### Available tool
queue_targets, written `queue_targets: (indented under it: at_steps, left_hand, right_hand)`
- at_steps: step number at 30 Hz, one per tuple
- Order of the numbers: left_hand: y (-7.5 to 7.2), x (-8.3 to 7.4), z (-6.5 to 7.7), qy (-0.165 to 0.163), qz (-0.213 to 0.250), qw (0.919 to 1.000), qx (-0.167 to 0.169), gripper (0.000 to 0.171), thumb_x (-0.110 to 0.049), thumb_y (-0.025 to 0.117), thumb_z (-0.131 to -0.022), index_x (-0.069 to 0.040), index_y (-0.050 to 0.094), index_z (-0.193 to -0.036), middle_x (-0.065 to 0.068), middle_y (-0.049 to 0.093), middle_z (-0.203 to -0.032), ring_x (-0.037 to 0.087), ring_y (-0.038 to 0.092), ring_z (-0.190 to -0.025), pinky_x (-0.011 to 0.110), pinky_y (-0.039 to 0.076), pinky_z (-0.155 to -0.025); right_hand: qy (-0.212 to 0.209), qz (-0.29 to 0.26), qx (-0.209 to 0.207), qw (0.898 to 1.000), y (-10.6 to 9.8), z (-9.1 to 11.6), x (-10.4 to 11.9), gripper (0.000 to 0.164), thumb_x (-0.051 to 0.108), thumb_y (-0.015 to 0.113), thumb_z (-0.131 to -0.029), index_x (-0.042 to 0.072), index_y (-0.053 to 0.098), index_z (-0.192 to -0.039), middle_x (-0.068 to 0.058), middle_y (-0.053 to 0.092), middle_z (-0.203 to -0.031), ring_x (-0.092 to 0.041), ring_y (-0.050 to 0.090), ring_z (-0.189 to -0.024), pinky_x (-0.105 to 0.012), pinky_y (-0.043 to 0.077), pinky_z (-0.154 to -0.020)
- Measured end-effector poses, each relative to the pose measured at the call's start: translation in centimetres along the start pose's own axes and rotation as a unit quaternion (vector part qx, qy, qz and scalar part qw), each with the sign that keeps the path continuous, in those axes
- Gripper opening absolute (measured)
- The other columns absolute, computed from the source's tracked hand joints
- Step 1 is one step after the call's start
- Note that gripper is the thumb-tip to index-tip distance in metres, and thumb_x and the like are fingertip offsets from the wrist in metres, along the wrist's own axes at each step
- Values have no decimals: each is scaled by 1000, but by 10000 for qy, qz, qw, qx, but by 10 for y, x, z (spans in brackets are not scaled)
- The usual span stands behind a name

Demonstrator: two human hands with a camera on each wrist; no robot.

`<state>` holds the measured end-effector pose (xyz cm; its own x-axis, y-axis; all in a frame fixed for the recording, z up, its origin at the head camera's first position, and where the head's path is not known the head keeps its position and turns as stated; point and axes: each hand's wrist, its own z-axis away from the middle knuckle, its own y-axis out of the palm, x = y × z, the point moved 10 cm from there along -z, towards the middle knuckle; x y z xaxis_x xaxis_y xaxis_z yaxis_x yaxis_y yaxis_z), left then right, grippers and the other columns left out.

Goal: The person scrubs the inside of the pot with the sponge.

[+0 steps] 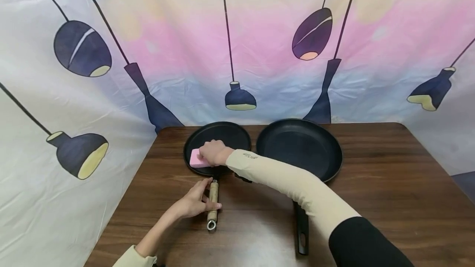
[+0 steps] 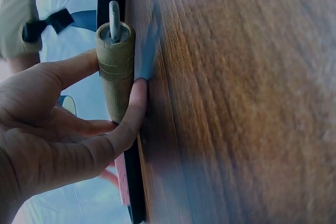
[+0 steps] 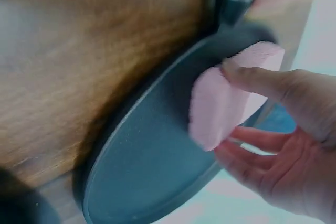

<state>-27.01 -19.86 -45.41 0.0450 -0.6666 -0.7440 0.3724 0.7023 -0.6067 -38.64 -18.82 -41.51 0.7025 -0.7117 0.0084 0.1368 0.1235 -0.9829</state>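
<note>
A pink sponge (image 3: 215, 103) is pinched between the thumb and fingers of my right hand (image 1: 214, 152), down on the inside of a shallow round black pan (image 1: 222, 133). In the right wrist view the sponge bends under the grip. That pan's wooden handle (image 1: 213, 197), tipped with a metal ring, points toward me. My left hand (image 1: 194, 201) holds the handle from the left, and the left wrist view shows thumb and fingers on either side of the wood (image 2: 115, 72).
To the right stands a larger black frying pan (image 1: 297, 143), its black handle (image 1: 302, 230) toward me and my right forearm crossing over it. Both pans sit on a brown wooden table (image 1: 389, 184). Behind hangs a cloth backdrop (image 1: 274, 32) printed with lamps.
</note>
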Motion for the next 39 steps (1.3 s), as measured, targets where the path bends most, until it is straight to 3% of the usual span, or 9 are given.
queue_targets:
  at_steps: [2, 5, 9, 16, 19, 22, 27, 32, 39]
  left_hand:
    - [1, 0, 1, 31, 39, 10000, 34, 90, -12, 85, -84, 11, 31, -152, 26, 48, -137, 19, 62, -90, 29, 53, -73]
    - [5, -1, 3, 128, 43, 9998, 117, 90, -14, 85, -85, 12, 30, -152, 27, 48, -136, 20, 63, -91, 29, 53, -74]
    - [4, 0, 6, 179, -41, 9998, 104, 90, -16, 84, -86, 12, 30, -152, 27, 48, -137, 20, 62, -93, 29, 51, -76]
    - [1, 0, 5, 198, -34, 9997, 111, 92, -19, 83, -87, 12, 28, -154, 27, 47, -138, 21, 61, -94, 29, 51, -76]
    - [0, 1, 4, 168, -61, 9998, 104, 92, -20, 83, -87, 11, 28, -154, 27, 48, -138, 21, 61, -95, 31, 52, -76]
    - [3, 3, 3, 81, -64, 9999, 64, 91, -20, 83, -87, 9, 29, -155, 25, 48, -138, 21, 61, -96, 32, 53, -77]
    - [5, 2, 3, 113, 10, 9999, 22, 90, -17, 84, -86, 10, 30, -153, 26, 50, -137, 21, 62, -94, 30, 53, -75]
    - [4, 2, 3, 64, 1, 10000, -10, 89, -15, 85, -84, 11, 33, -152, 25, 52, -133, 19, 62, -90, 30, 53, -74]
    - [-1, -2, 3, 38, -145, 9998, -96, 87, -14, 83, -86, 12, 32, -152, 28, 52, -134, 21, 64, -92, 30, 54, -75]
  right_hand:
    - [82, 28, -108, 9999, 0, -10, -3, 36, 21, 53, -108, 31, 62, -141, 0, 66, -138, -20, 63, -118, -33, 55, -96]
    - [263, 150, -176, 9994, 4, -22, -9, 40, 26, 45, -111, 34, 52, -149, -3, 59, -146, -24, 54, -133, -38, 48, -109]
    - [617, 159, -218, 9977, 4, -36, -23, 47, 26, 48, -110, 35, 42, -156, -8, 57, -147, -25, 52, -134, -38, 49, -108]
    - [1957, -119, -413, 9797, 9, -48, -77, 43, 28, 41, -112, 27, 45, -155, -12, 59, -143, -27, 53, -128, -40, 48, -106]
    - [2174, -222, -357, 9752, 12, -49, -93, 41, 26, 43, -111, 22, 51, -151, -13, 59, -143, -29, 54, -128, -41, 48, -106]
    - [2137, -301, -233, 9762, 11, -43, -100, 37, 24, 57, -106, 18, 60, -142, -11, 63, -139, -31, 57, -125, -43, 53, -101]
    - [1829, -142, 80, 9830, 12, -25, -100, 44, 30, 80, -91, 16, 68, -131, -5, 71, -126, -26, 67, -111, -40, 59, -91]
    - [1270, -326, 216, 9911, 11, 5, -87, 34, 29, 84, -87, 14, 73, -116, -4, 73, -114, -19, 69, -99, -35, 59, -86]
    - [764, -751, -160, 9941, -17, 46, -85, 63, 28, 85, -86, 24, 60, -143, -7, 65, -134, -21, 62, -110, -37, 55, -87]
